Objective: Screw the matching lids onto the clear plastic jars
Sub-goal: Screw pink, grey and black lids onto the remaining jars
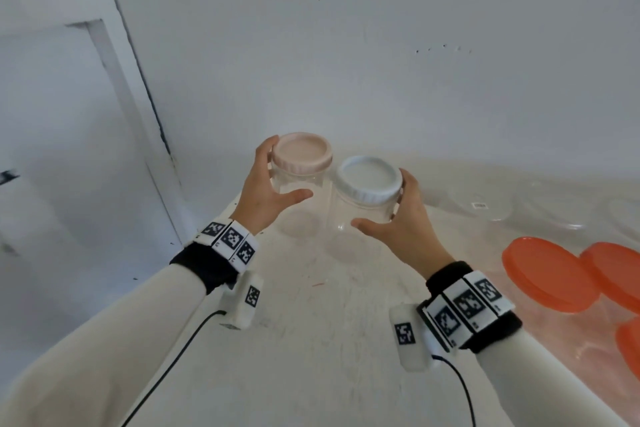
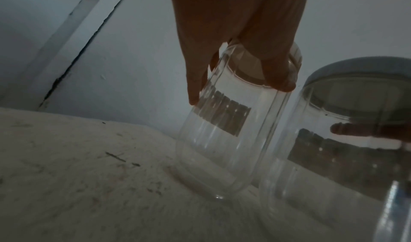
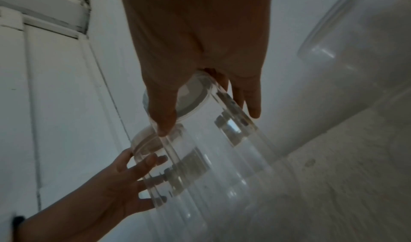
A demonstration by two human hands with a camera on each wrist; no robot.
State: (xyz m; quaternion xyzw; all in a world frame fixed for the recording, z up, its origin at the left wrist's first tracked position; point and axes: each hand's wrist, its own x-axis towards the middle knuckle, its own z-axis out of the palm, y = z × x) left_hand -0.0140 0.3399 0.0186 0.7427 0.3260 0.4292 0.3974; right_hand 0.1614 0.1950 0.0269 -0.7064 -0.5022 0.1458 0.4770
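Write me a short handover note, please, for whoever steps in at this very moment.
Left hand holds the clear jar with the pink lid; right hand holds the clear jar with the white lid. Both jars stand upright, side by side on the white table.
Done: both lids sit on their jars; tightness cannot be judged.
Left: orange-lidded containers at the right appear already lidded; check them.

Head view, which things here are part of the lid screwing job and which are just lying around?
Part of the job:
- pink-lidded jar, held by the left hand
- white-lidded jar, held by the right hand

Just lying about:
- orange lids at the right
- clear containers behind them
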